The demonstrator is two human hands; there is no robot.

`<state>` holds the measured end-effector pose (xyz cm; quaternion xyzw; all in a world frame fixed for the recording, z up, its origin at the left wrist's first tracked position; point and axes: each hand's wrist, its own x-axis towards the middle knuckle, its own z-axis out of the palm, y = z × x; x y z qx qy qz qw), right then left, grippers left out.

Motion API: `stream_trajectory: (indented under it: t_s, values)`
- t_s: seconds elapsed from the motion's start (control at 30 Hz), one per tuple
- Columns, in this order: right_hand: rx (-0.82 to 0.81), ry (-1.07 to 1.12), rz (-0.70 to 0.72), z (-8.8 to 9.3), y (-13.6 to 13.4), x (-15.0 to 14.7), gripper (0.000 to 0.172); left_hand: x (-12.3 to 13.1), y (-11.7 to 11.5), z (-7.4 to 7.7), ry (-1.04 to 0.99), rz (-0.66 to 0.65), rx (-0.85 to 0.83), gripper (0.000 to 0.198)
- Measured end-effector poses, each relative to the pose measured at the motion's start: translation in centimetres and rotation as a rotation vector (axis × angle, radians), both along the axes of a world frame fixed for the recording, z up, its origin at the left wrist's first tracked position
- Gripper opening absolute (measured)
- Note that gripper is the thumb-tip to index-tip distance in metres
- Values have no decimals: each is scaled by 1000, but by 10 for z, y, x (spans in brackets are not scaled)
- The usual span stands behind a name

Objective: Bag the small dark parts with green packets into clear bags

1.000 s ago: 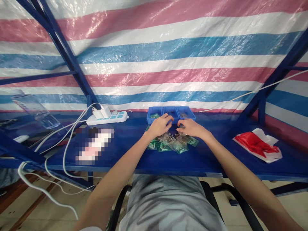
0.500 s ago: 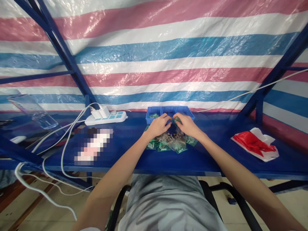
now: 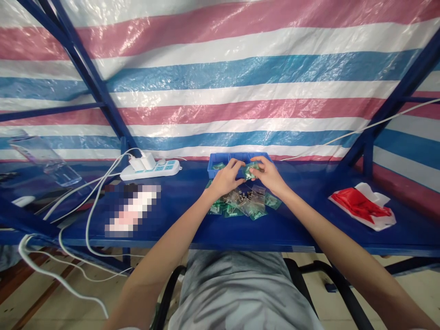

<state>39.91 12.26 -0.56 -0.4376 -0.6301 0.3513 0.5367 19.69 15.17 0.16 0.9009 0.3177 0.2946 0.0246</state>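
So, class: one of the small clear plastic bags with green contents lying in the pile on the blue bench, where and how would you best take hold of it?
Probably by a free edge or corner of a top bag in the pile of small clear plastic bags, pinched from above on the near side: they lie flat and overlapping, so only edges stand free. The left hand and right hand hold a lifted bag that way, between fingertips.

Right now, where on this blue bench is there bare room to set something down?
Bare bench lies between the pile of small bags and the red and white bag. A narrower bare strip runs between the power strip and the blue tray. It is crowded around both hands and among the white cables.
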Motion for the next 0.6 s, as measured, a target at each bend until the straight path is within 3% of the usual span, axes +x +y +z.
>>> stream_trajectory:
  t_s: [0.43, 0.6]
  values:
    - [-147, 22, -49, 3, -6, -8, 32, 1, 3, -3, 16, -10, 80, 22]
    - [-151, -3, -42, 3, -7, -10, 43, 3, 2, -1, -34, 37, 49, 23]
